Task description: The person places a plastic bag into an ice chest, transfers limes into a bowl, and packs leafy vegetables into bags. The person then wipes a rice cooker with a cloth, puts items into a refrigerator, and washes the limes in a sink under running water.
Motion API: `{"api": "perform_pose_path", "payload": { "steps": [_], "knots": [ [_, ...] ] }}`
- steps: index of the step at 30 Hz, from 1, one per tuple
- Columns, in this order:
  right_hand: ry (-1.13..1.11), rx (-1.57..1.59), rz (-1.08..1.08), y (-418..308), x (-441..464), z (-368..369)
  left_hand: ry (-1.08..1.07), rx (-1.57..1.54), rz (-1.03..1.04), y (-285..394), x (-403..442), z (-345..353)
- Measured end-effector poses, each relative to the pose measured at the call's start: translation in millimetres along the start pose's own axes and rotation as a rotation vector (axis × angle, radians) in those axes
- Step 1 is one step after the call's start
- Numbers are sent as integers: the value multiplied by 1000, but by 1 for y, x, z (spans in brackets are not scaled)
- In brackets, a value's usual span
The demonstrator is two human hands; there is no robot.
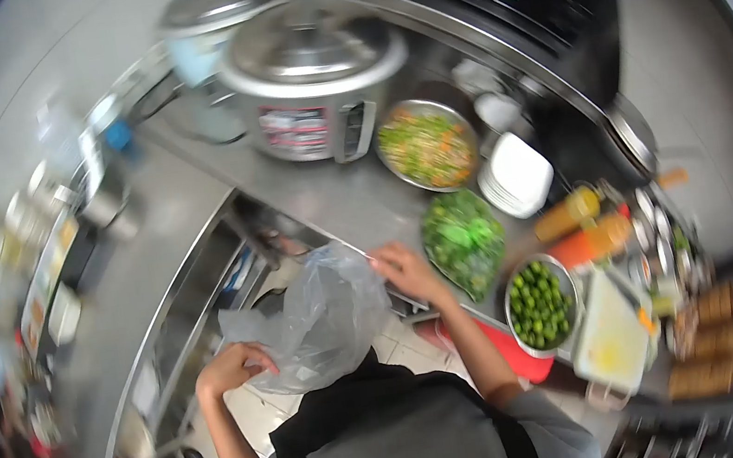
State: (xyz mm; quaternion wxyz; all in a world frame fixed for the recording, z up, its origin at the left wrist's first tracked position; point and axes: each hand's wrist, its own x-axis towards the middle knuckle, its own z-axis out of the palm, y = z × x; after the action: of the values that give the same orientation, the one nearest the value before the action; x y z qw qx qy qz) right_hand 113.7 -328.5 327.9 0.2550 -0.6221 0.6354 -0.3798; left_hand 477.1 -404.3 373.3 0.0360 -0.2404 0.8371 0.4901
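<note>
A large translucent plastic bag [327, 314] hangs open in front of my body, at the counter's edge. My left hand [236, 367] is closed on the bag's left side, its fingers bent over the film. On the other side, my right hand [403, 269] pinches the bag's upper right edge beside the steel counter. Just right of that hand lies a bag of green leaves [465, 243]. Motion blur softens the fingertips, and what is inside the large bag cannot be made out.
Beyond the bag stands a big rice cooker [312, 77]. To its right are a bowl of chopped vegetables [427, 145], stacked white plates [516, 175], sauce bottles [588, 240], a bowl of green limes [541, 303] and a cutting board [611, 335]. Steel counter [159, 188] extends left.
</note>
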Motion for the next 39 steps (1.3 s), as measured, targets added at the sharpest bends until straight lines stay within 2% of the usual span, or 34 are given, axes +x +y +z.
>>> {"api": "perform_pose_path", "payload": {
  "steps": [2, 4, 5, 6, 7, 8, 11, 12, 13, 15, 16, 19, 22, 24, 26, 28, 30, 31, 32, 34, 35, 37, 39],
  "knots": [
    [-281, 85, 63, 12, -3, 37, 92, 50, -209, -16, -13, 24],
    [-441, 55, 36, 10, -5, 61, 156, 30, -431, -38, -26, 50],
    [-459, 7, 49, 12, -3, 68, 158, -22, -542, -53, -36, 70],
    [-573, -25, 16, 5, -6, 95, 206, -120, -727, -71, -74, 126],
    [-583, 79, -13, 12, -6, 109, 183, -146, -816, -100, -78, 150],
    [-616, 39, -65, 14, -1, 118, 188, -185, -858, -117, -92, 178],
    [-691, 104, -105, -30, 26, 141, 193, -284, -1034, -171, -135, 290],
    [-703, 166, -145, -55, 33, 151, 295, -336, -1288, -204, -145, 348],
    [-710, 228, -176, -81, 41, 165, 344, -393, -1421, -211, -157, 385],
    [-778, 226, -382, -120, 56, 205, 462, -522, -1586, -185, -184, 427],
    [-806, 227, -504, -152, 60, 226, 597, -552, -1721, -175, -192, 443],
    [-917, 282, -759, -250, 55, 308, 957, -561, -1639, -127, -234, 446],
    [-1011, 358, -911, -356, 31, 407, 1343, -398, -1612, -152, -280, 462],
    [-1019, 333, -1043, -426, 19, 488, 1492, -387, -1561, -167, -322, 442],
    [-1023, 450, -1044, -508, 7, 568, 1599, -434, -1496, -182, -369, 436],
    [-1068, 685, -826, -578, -14, 672, 1691, -456, -1423, -194, -414, 429],
    [-1119, 556, -1081, -643, -47, 761, 1837, -499, -1398, -185, -439, 429],
    [-1116, 373, -1312, -677, -62, 799, 1920, -504, -1379, -185, -455, 426],
    [-1178, 338, -1296, -704, -78, 835, 1930, -578, -1424, -181, -468, 425],
    [-1271, 328, -984, -758, -98, 886, 1943, -757, -1527, -165, -485, 430],
    [-1260, 398, -861, -777, -100, 931, 1954, -850, -1579, -163, -492, 434],
    [-1104, 348, -747, -817, -92, 957, 1969, -628, -1744, -184, -488, 477],
    [-1036, 457, -551, -835, -80, 1008, 1889, -738, -1866, -181, -500, 480]
  ]
}}
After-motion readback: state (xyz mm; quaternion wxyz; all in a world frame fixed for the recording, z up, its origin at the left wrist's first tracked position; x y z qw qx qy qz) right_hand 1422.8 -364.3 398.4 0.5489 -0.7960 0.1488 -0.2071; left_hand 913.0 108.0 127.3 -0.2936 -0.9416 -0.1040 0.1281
